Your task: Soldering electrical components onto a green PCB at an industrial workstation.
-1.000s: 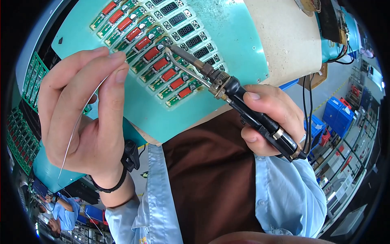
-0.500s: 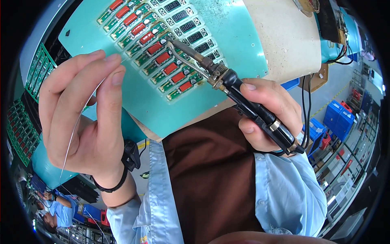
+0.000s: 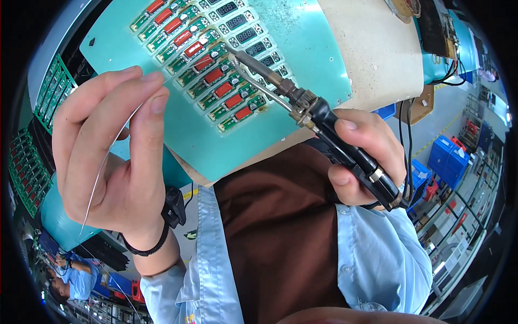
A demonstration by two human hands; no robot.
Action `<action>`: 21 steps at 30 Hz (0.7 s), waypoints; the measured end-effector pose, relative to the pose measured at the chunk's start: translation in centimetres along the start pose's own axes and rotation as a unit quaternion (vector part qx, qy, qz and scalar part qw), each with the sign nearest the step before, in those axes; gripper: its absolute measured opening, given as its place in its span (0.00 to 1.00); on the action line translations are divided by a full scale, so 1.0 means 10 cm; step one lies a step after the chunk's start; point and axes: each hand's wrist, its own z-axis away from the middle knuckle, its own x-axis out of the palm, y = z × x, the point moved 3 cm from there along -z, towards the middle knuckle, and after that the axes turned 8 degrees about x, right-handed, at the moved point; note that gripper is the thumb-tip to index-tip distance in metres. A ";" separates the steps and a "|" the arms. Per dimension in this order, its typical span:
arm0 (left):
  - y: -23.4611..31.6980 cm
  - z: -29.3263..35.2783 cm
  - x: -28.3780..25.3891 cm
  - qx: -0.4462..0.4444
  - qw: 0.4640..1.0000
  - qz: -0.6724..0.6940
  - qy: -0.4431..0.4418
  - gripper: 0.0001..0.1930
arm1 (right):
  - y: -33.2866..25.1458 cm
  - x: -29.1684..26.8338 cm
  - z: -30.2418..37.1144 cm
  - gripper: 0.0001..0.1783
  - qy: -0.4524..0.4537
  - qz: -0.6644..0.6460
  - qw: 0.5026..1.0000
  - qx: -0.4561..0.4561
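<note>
My left hand (image 3: 121, 186) pinches a thin solder wire (image 3: 110, 149) between thumb and fingertips; the wire trails down across the palm. My right hand (image 3: 375, 143) is wrapped round a black soldering iron (image 3: 353, 146) with a thin metal tube along its shaft. Its tip points up-left over several small green circuit boards (image 3: 222, 89), which carry red rectangular parts; I cannot tell whether the tip touches one. The boards lie in rows in a teal plate (image 3: 202, 156), alongside dark digit displays (image 3: 246, 35). My left fingertips are beside the boards' left ends.
Green board panels (image 3: 54, 94) stand at the left edge, with more populated panels (image 3: 29, 173) below them. A beige board (image 3: 377, 54) extends under the plate at right. Black cables (image 3: 410, 124) hang by my right hand. Blue crates (image 3: 449, 156) and a co-worker (image 3: 78, 278) are farther off.
My right hand and the soldering iron have shifted slightly right and down, the tip moving a little right over the boards. My left hand stays almost still, still pinching the solder wire.
</note>
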 end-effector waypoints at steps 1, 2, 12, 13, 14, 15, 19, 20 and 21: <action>0.00 0.00 0.00 0.002 1.000 0.001 0.000 0.08 | -0.01 -0.01 0.01 0.22 0.000 0.014 1.000 -0.002; 0.01 0.00 0.01 0.004 1.000 0.002 -0.001 0.08 | -0.01 -0.01 0.02 0.22 0.000 0.028 1.000 -0.004; 0.00 0.01 0.06 -0.004 1.000 0.003 -0.029 0.08 | 0.02 0.04 0.07 0.21 -0.001 0.021 1.000 0.000; 0.00 0.02 0.06 -0.007 0.999 0.001 -0.032 0.08 | 0.03 0.05 0.07 0.21 -0.001 0.019 1.000 -0.001; -0.01 0.02 0.06 -0.011 0.999 -0.002 -0.036 0.08 | 0.03 0.06 0.07 0.21 -0.001 0.017 1.000 -0.002; -0.01 0.02 0.06 -0.011 0.999 -0.002 -0.036 0.08 | 0.04 0.06 0.07 0.21 -0.001 0.017 1.000 -0.001; -0.01 0.02 0.10 -0.011 0.999 0.011 -0.031 0.09 | 0.05 0.05 0.07 0.22 -0.004 0.024 1.000 -0.010; -0.01 0.02 0.12 -0.012 0.999 0.012 -0.030 0.09 | 0.05 0.04 0.07 0.22 -0.006 0.019 1.000 -0.005; 0.00 0.02 0.13 -0.014 0.999 0.013 -0.029 0.09 | 0.06 0.03 0.08 0.22 -0.007 0.014 1.000 0.001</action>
